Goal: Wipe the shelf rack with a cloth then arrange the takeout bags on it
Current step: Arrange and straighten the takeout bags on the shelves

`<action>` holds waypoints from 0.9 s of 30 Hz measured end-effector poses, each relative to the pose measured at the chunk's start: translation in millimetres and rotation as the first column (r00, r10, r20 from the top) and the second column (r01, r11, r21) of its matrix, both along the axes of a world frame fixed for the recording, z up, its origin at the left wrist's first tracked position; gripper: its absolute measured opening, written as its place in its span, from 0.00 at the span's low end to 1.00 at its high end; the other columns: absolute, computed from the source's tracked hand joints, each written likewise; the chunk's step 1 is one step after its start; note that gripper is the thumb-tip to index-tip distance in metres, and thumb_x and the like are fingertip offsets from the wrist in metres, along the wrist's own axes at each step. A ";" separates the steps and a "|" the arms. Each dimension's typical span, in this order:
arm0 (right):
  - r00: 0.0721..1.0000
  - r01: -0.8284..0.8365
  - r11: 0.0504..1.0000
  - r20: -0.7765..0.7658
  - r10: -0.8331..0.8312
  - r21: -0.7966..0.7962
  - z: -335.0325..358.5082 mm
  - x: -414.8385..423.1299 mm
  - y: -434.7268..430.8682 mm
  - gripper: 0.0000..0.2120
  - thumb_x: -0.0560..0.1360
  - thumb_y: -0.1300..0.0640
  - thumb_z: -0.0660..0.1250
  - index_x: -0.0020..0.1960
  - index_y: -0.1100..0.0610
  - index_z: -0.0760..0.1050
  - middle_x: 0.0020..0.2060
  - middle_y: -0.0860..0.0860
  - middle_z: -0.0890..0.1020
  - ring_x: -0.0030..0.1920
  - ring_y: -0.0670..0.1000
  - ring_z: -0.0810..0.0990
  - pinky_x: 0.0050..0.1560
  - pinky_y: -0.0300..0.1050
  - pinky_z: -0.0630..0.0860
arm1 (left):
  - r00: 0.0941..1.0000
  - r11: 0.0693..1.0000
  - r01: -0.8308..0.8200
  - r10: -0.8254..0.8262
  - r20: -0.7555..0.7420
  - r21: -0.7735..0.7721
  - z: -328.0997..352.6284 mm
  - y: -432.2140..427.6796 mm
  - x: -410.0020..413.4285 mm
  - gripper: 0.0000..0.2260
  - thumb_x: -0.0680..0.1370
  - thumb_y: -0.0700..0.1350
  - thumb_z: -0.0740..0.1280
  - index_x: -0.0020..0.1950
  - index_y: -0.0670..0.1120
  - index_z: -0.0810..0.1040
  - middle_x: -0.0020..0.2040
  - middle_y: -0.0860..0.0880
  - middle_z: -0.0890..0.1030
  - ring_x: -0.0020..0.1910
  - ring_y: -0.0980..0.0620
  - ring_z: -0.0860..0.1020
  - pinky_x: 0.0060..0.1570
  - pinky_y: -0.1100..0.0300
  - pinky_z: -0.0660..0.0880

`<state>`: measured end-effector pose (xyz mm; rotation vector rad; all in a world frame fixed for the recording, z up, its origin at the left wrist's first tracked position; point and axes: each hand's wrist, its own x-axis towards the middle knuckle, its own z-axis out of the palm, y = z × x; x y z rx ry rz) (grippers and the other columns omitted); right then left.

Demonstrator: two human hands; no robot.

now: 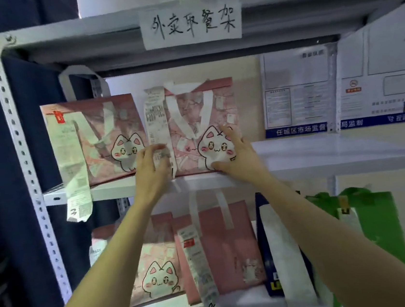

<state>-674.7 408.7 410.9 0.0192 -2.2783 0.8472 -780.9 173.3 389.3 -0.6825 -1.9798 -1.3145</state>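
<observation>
The pink takeout bag (pixel 191 109) stands upright on the upper board of the shelf rack (pixel 322 152), the left hand (pixel 151 166) gripping its edge at 7 o'clock with curled fingers and the right hand (pixel 237 157) pressing straight fingers at 5 o'clock, probably to square it beside the neighbour bag (pixel 99 140) at 9 o'clock.

Two bags stood side by side on the upper shelf (pixel 323 162): the left bag (pixel 109 138) at its end and the second bag (pixel 200 118) just right of it. The left hand (pixel 151 164) gripped the second bag's left edge and the right hand (pixel 237 154) lay on its front. More bags (pixel 222 252) stood on the lower shelf (pixel 238 300).
</observation>
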 end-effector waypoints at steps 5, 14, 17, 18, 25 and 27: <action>1.000 -0.013 1.000 -0.011 0.013 0.028 -9.7 -2.5 4.9 0.44 0.72 0.45 0.80 0.80 0.31 0.59 0.65 0.51 0.69 0.62 0.51 0.73 0.62 0.47 0.72 | 0.997 0.998 0.019 -0.024 -0.069 -0.061 -14.3 -13.8 -11.1 0.13 0.87 0.56 0.61 0.71 0.57 0.75 0.70 0.52 0.74 0.68 0.54 0.73 0.64 0.53 0.70; 0.997 -0.019 0.996 -0.071 0.025 0.085 -14.5 3.5 7.8 0.35 0.73 0.44 0.79 0.76 0.34 0.70 0.60 0.50 0.75 0.61 0.49 0.75 0.66 0.47 0.74 | 0.996 0.994 0.062 -0.067 -0.054 -0.096 -18.2 -21.7 0.6 0.22 0.83 0.51 0.63 0.78 0.57 0.71 0.81 0.49 0.64 0.77 0.44 0.69 0.75 0.46 0.69; 0.993 -0.035 0.997 -0.109 0.043 0.075 -16.7 7.0 6.6 0.34 0.74 0.43 0.78 0.77 0.35 0.69 0.65 0.47 0.74 0.62 0.44 0.74 0.65 0.36 0.73 | 0.994 0.996 0.071 -0.075 -0.079 -0.054 -26.1 -24.2 7.3 0.23 0.85 0.47 0.64 0.81 0.54 0.70 0.87 0.50 0.56 0.85 0.52 0.56 0.80 0.56 0.57; 0.991 -0.032 0.998 -0.129 0.040 0.062 -17.6 8.2 5.2 0.34 0.75 0.43 0.78 0.77 0.36 0.70 0.67 0.46 0.73 0.63 0.41 0.72 0.62 0.28 0.71 | 0.991 0.999 0.028 -0.030 -0.129 -0.020 -33.4 -26.3 11.2 0.22 0.85 0.45 0.65 0.81 0.51 0.71 0.86 0.49 0.59 0.85 0.51 0.58 0.80 0.60 0.58; 0.868 0.079 0.995 -0.487 -0.098 -0.059 -97.1 50.2 -27.0 0.28 0.79 0.59 0.70 0.78 0.52 0.70 0.76 0.54 0.68 0.78 0.53 0.67 0.78 0.51 0.67 | 0.967 0.960 -0.234 0.246 -0.064 0.156 -163.2 -40.6 37.5 0.07 0.81 0.40 0.64 0.53 0.48 0.81 0.48 0.53 0.81 0.46 0.51 0.79 0.51 0.43 0.80; 0.872 0.081 0.996 -0.481 -0.093 -0.045 -147.0 72.0 -46.3 0.23 0.78 0.63 0.67 0.73 0.57 0.74 0.70 0.54 0.74 0.72 0.52 0.72 0.75 0.44 0.69 | 0.973 0.973 -0.219 0.212 0.086 0.077 -202.3 -36.4 41.2 0.06 0.82 0.40 0.66 0.52 0.50 0.81 0.46 0.55 0.82 0.45 0.55 0.80 0.49 0.44 0.82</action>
